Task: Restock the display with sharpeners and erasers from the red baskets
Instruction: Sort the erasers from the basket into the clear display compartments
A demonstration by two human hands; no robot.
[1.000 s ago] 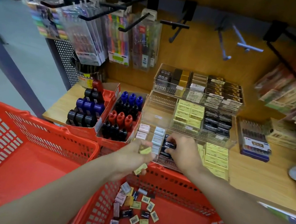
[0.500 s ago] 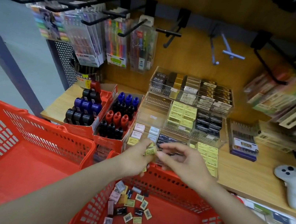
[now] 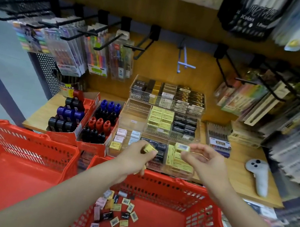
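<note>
Head view: the right hand pinches a yellow eraser at its right end, long axis lying left-right, barcode side up, above the clear display tray on the worktop. The left hand is clenched round more yellow erasers. Loose erasers lie in the right red basket.

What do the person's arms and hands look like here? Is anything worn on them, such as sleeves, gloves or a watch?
Both forearms are bare as far as the frame shows: no sleeves are in view. The left hand and the right hand wear no gloves. No watch, bracelet or ring is visible on either.
</note>
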